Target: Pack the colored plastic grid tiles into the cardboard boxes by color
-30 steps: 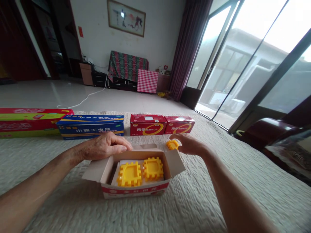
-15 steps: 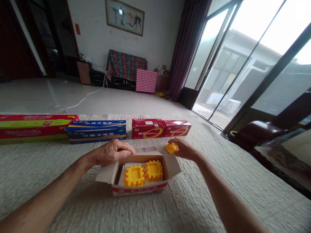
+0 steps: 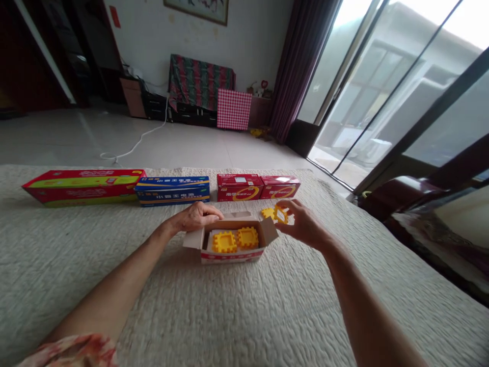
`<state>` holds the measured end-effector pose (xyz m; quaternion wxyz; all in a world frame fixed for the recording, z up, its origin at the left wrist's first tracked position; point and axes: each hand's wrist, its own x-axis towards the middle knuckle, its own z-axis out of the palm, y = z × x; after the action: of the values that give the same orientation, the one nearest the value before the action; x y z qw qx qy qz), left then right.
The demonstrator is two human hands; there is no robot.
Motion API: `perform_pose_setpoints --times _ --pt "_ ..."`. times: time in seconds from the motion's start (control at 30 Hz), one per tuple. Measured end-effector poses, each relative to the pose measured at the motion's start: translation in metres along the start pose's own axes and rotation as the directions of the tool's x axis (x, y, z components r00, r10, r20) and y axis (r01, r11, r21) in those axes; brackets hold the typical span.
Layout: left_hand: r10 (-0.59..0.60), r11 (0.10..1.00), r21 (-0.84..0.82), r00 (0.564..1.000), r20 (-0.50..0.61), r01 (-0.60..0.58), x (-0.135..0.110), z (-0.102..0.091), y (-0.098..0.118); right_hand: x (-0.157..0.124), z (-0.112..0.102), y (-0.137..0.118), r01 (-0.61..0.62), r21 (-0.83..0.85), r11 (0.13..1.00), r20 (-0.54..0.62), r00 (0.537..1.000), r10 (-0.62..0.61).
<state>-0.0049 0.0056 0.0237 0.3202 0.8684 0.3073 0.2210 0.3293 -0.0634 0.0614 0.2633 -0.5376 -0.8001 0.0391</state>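
An open cardboard box [image 3: 232, 259] stands on the quilted cover, its flaps spread outward. Inside lie two yellow notched plastic building squares, a left one [image 3: 224, 242] and a right one [image 3: 248, 237], on something pale. My left hand [image 3: 199, 216] is closed on the box's back left edge, thumb along the rim. To the right of the box, my right hand [image 3: 305, 223] pinches a yellow plastic square with an opening [image 3: 281, 214], tilted up between thumb and fingers. Another yellow notched piece [image 3: 267, 212] shows just left of it, behind the box's right flap; whether they touch, I cannot tell.
Along the far edge of the quilted cover [image 3: 164, 316] stand a long red and green box [image 3: 87, 187], a blue box [image 3: 172, 191] and two red boxes [image 3: 239, 187]. A white cable [image 3: 143, 136] lies on the floor beyond. Glass doors [image 3: 367, 102] are at the right.
The view has tilted down. In my right hand the yellow square now stands clear, with a second yellow piece showing beside it. My left hand has stayed at the box's edge.
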Motion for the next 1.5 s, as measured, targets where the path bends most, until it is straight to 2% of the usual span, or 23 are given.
perform_pose_setpoints --times 0.2,0.3,0.37,0.4,0.43,0.5,0.57,0.63,0.7,0.8,1.0,1.1,1.2,1.33,1.5 --pt "0.004 1.000 -0.006 1.000 -0.031 -0.004 -0.002 0.002 0.002 -0.014 -0.006 -0.047 0.029 -0.047 0.999 -0.042 0.999 -0.031" --pt "0.010 1.000 -0.028 0.999 -0.038 -0.011 -0.002 0.004 -0.002 -0.015 -0.024 -0.060 -0.031 -0.099 0.995 -0.189 0.982 0.012" --pt "0.016 0.999 -0.036 0.999 -0.034 -0.018 -0.002 0.005 -0.005 -0.015 -0.036 -0.071 -0.045 -0.070 0.997 -0.300 0.954 0.022" --pt "0.019 0.999 -0.039 0.999 -0.030 -0.020 -0.002 0.005 -0.006 -0.014 -0.039 -0.078 -0.027 -0.036 0.999 -0.320 0.947 0.014" --pt "0.021 0.999 -0.041 0.999 -0.026 -0.022 -0.001 0.004 -0.006 -0.013 -0.038 -0.086 0.001 0.005 1.000 -0.310 0.951 0.000" --pt "0.023 0.999 -0.049 1.000 -0.020 -0.024 -0.001 0.004 -0.006 -0.009 -0.027 -0.102 0.062 0.097 0.993 -0.215 0.976 -0.040" --pt "0.025 0.998 -0.059 1.000 -0.016 -0.025 -0.001 0.003 -0.005 -0.004 -0.006 -0.114 0.098 0.169 0.981 -0.072 0.994 -0.087" --pt "0.029 0.997 -0.067 1.000 -0.012 -0.030 -0.001 0.002 -0.003 0.001 0.019 -0.119 0.113 0.187 0.976 0.072 0.989 -0.129" --pt "0.036 0.997 -0.073 0.999 -0.011 -0.036 -0.002 0.002 0.000 0.006 0.040 -0.117 0.125 0.178 0.976 0.182 0.971 -0.158" --pt "0.033 0.996 -0.079 0.999 -0.012 -0.034 -0.002 0.001 0.002 0.011 0.055 -0.108 0.150 0.187 0.971 0.255 0.947 -0.195" --pt "0.029 0.996 -0.081 1.000 -0.008 -0.029 -0.002 0.002 0.001 0.015 0.050 -0.105 0.170 0.220 0.961 0.303 0.924 -0.233" --pt "0.035 0.997 -0.075 0.999 -0.010 -0.035 -0.002 0.002 0.000 0.013 0.042 -0.106 0.171 0.238 0.956 0.277 0.932 -0.236" --pt "0.030 0.997 -0.065 0.999 -0.013 -0.031 -0.002 0.002 0.000 0.012 0.029 -0.097 0.123 0.231 0.965 0.217 0.960 -0.175" --pt "0.023 0.998 -0.057 1.000 -0.013 -0.024 -0.001 0.002 -0.002 0.013 0.016 -0.071 -0.012 0.115 0.993 0.134 0.991 -0.004" --pt "0.020 0.999 -0.044 1.000 0.006 -0.020 -0.002 0.001 -0.001 0.011 0.025 -0.051 -0.119 0.096 0.988 0.158 0.982 0.102"
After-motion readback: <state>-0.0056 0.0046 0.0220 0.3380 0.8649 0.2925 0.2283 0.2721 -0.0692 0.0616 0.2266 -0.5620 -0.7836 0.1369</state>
